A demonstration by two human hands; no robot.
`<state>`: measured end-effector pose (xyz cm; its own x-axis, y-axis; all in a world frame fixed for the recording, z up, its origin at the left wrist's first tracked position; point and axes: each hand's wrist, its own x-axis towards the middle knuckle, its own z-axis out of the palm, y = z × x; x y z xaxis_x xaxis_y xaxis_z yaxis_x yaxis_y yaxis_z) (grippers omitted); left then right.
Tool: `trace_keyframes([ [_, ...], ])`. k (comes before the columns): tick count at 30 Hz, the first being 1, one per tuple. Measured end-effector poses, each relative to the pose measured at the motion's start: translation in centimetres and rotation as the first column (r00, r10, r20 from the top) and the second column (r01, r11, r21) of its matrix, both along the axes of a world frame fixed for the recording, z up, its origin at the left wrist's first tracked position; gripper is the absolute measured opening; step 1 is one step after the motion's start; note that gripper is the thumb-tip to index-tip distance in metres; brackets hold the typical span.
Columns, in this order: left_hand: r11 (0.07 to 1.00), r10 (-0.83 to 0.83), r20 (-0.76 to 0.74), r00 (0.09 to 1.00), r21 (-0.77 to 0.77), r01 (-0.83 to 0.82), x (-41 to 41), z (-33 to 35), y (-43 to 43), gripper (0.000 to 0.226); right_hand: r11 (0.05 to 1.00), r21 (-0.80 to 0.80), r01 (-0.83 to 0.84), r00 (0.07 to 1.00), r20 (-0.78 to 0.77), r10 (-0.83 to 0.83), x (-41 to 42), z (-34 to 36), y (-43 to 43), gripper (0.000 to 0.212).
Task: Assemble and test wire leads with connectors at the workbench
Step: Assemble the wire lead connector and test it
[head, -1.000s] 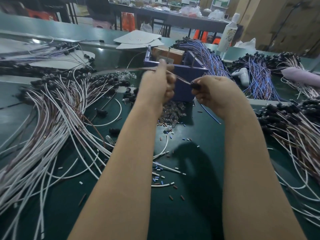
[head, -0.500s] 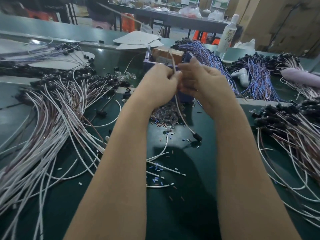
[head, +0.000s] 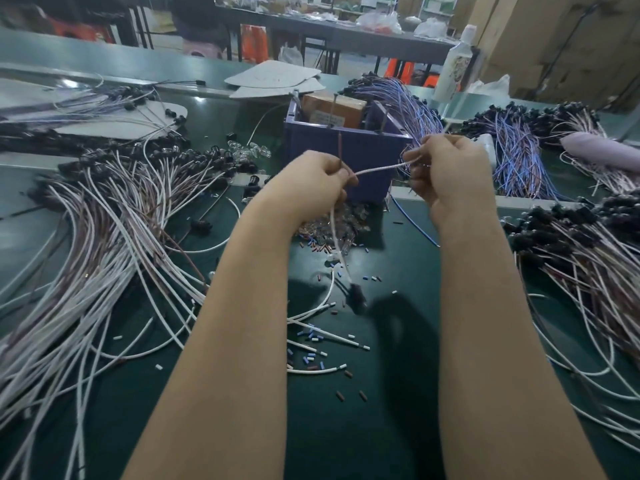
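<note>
I see the left hand (head: 311,181) closed round a thin white wire lead (head: 381,167). The right hand (head: 450,171) pinches the same lead a bit further along, so a short piece runs tight between the two hands. Both hands are up in the air, just in front of the purple box (head: 374,148).

From the left hand the lead hangs down. Its black connector (head: 356,296) dangles low over the green bench (head: 346,427). It looks blurry to me, and I cannot tell if it touches the bench. A short brown wire end (head: 340,147) sticks up out of the left hand.

A brown cardboard box (head: 332,105) sits inside the purple box. A big pile of white and brown leads (head: 114,216) lies on the left of the bench. Another pile of leads (head: 588,258) lies on the right. Blue leads (head: 516,157) lie behind the right hand. Near the purple box is a heap of little clear parts (head: 346,225). Tiny cut bits (head: 311,355) lie on the bench between the arms. A white bottle (head: 453,60) stands far back.
</note>
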<state>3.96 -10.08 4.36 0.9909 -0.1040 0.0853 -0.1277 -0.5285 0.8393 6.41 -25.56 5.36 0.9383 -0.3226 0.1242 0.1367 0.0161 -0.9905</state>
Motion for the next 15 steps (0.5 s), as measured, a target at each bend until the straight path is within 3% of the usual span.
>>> trace_keyframes([
  [3,0.983,0.178,0.097,0.979,0.025,-0.181,0.6,-0.4,0.6,0.025,0.999,-0.027,0.022,0.998,-0.058,-0.023,0.5,-0.3,-0.2,0.022],
  [5,0.972,0.234,0.089,0.968,-0.044,-0.231,0.9,-0.7,1.0,0.025,0.988,-0.151,0.027,0.996,-0.084,-0.04,0.8,-1.0,-0.3,0.032],
  [8,0.957,0.274,0.069,0.959,-0.12,-0.265,1.1,-0.9,1.1,0.019,0.928,-0.365,0.078,0.993,-0.052,-0.104,1.2,-2.1,-0.6,0.023],
  [11,0.95,0.297,0.083,0.951,-0.128,-0.285,1.2,-1.2,1.2,0.014,0.977,-0.152,0.149,0.988,0.052,-0.143,0.9,-2.1,-0.5,0.045],
  [13,0.946,0.303,0.081,0.949,-0.143,-0.29,1.3,-1.3,1.2,0.011,0.977,0.086,0.193,0.974,0.105,-0.202,0.6,-1.6,-0.4,0.036],
  [15,0.944,0.303,0.072,0.95,-0.16,-0.288,1.3,-1.4,1.3,0.01,0.946,0.19,0.264,0.949,0.125,-0.29,0.5,-1.4,-0.7,0.026],
])
